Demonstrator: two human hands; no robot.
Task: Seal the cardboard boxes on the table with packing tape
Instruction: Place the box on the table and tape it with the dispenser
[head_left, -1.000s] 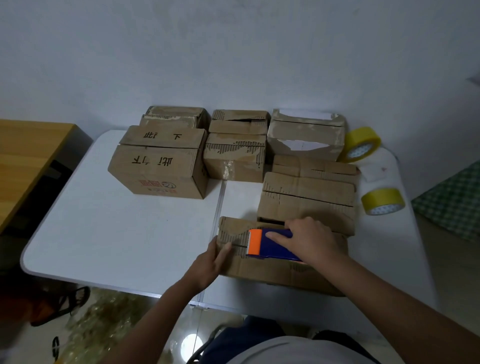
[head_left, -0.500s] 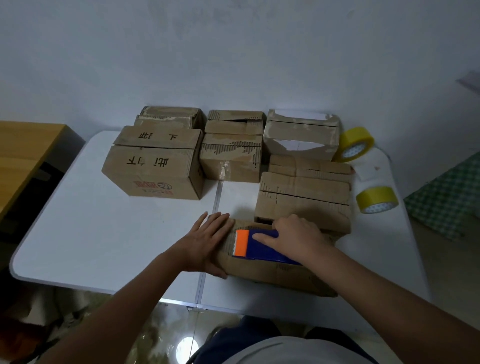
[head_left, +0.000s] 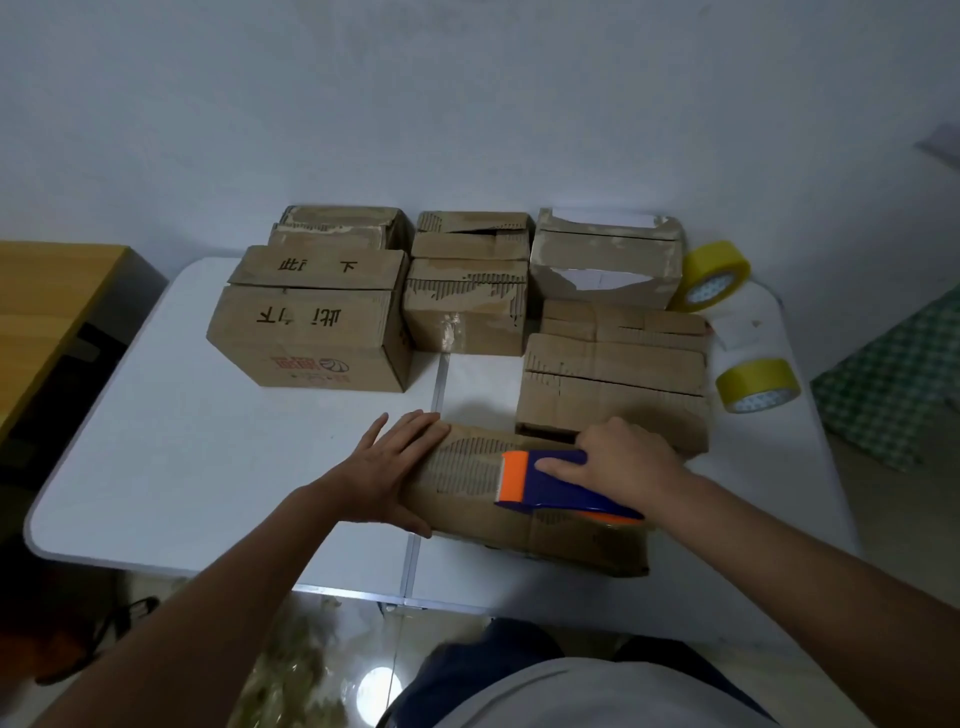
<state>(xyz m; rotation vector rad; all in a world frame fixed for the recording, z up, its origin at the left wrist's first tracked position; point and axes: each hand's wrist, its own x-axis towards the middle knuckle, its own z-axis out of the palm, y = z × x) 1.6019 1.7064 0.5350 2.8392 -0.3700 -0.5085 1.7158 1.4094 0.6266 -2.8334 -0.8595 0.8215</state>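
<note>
Step in hand: taping the low, worn brown cardboard box (head_left: 524, 512) at the near edge of the white worktop (head_left: 156, 441); the right hand (head_left: 626, 460) grips the blue-and-orange tape dispenser (head_left: 558, 486) on its top; the left hand (head_left: 392, 475) lies spread, fingers straight, against the box's left end. Next move, by judgement: draw the dispenser along the seam with the box braced. Unsealed brown boxes (head_left: 311, 332) crowd the far side, one touching the right hand's knuckles; two yellow tape rolls (head_left: 756, 384) sit far right.

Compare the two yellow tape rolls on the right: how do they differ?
The far tape roll leans on edge against the torn box; the near tape roll lies nearly flat on the table, touching no box. The far one sits by the wall, the near one closer to the person. Both are yellow with white cores.
</note>
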